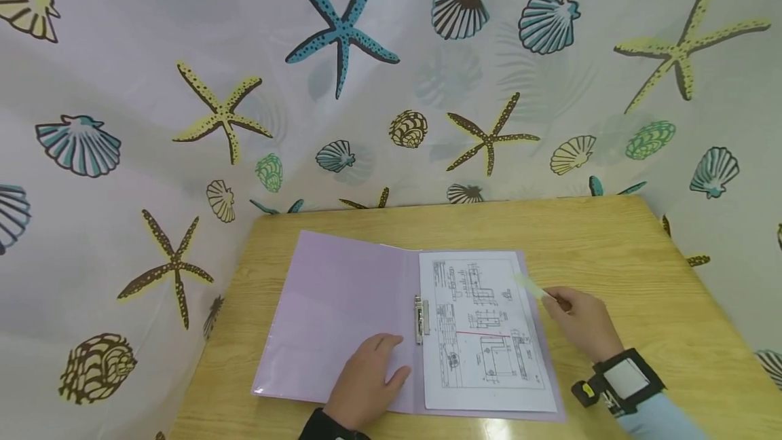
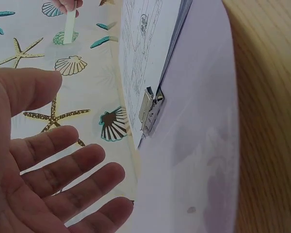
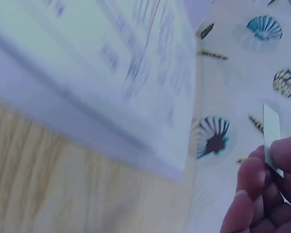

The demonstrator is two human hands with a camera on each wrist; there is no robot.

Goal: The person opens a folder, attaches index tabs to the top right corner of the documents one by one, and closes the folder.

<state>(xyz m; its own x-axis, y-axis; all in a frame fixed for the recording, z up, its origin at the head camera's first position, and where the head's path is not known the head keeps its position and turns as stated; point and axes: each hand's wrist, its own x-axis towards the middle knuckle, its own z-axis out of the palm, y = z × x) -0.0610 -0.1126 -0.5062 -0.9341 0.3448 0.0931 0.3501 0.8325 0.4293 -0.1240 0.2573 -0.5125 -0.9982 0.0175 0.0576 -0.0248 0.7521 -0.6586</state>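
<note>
A lilac folder [image 1: 342, 297] lies spread flat, with printed drawing sheets [image 1: 440, 396] stacked on its right side. A metal clip [image 1: 421, 321] sits along the spine at the sheets' left edge. Between thumb and fingers, my right hand [image 1: 583, 324] pinches a pale green paper strip [image 1: 531, 286], whose far end overlaps the sheets' right edge in the head view. The right wrist view also has the strip [image 3: 271, 127] standing out from the fingertips. My left hand [image 1: 368, 379], fingers loosely spread and holding nothing, is over the left cover near the spine.
The folder lies on a wood-grain table [image 1: 586, 226]. Behind and beside the table hangs a white cloth [image 1: 379, 155] printed with starfish and shells. A thin red line [image 1: 482, 334] crosses the top sheet. Both wrists wear dark straps, the right one with a small device [image 1: 626, 379].
</note>
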